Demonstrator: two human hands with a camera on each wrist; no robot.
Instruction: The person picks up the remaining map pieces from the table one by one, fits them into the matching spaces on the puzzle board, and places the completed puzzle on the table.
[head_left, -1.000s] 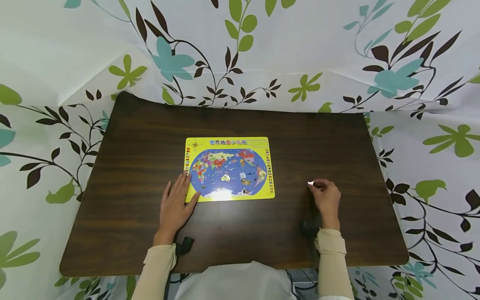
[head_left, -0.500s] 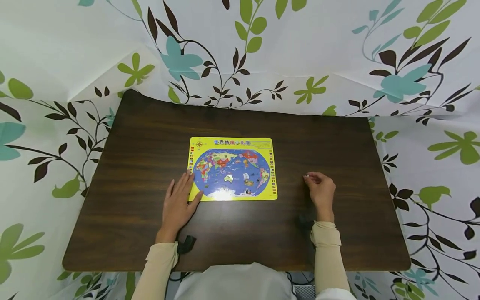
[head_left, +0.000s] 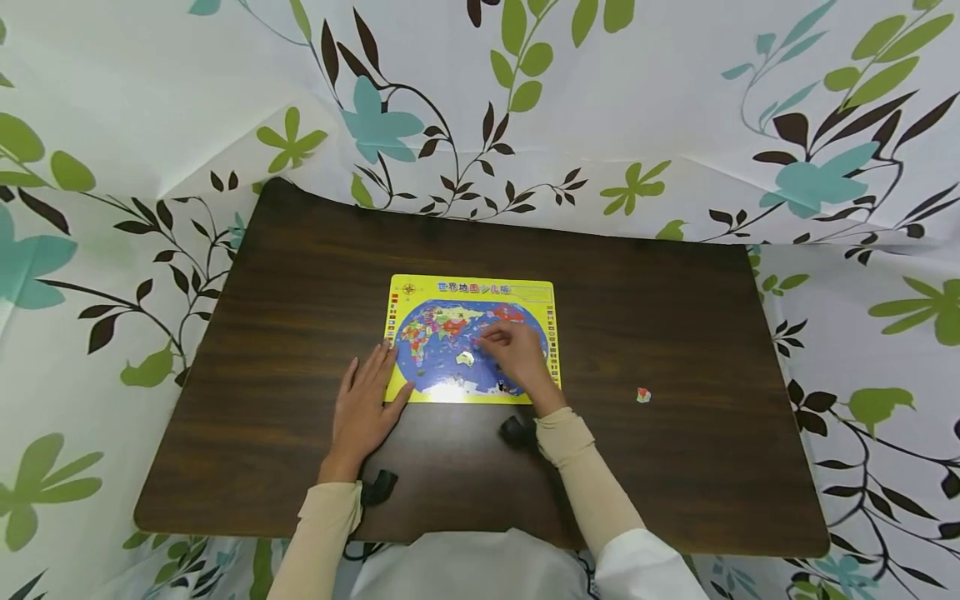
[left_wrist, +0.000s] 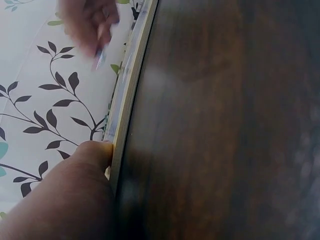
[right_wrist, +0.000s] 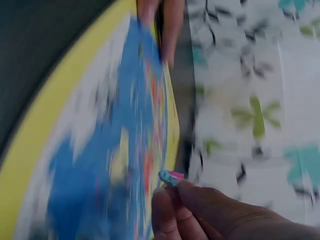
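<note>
A yellow-bordered world map board (head_left: 525, 288) lies flat on the brown table. My left hand (head_left: 365, 406) rests along its left edge with the fingers straight. In the left wrist view its thumb (left_wrist: 92, 152) sits at the board's edge. Over the map, right of its middle, is my right hand (head_left: 516, 354). Its thumb and finger pinch a small pink and teal puzzle piece (right_wrist: 171, 177), which shows in the right wrist view. The map's lower right part is hidden beneath this hand.
Another small puzzle piece (head_left: 643, 395), red and multicoloured, lies on the table (head_left: 697, 467) to the right of the board. Floral cloth (head_left: 480, 125) hangs behind the table and along its sides. Dark wrist straps (head_left: 517, 431) stick out by both cuffs.
My right hand has moved left from the table to over the map, carrying the piece. The other piece on the table is now in sight. My left hand stays on the board.
</note>
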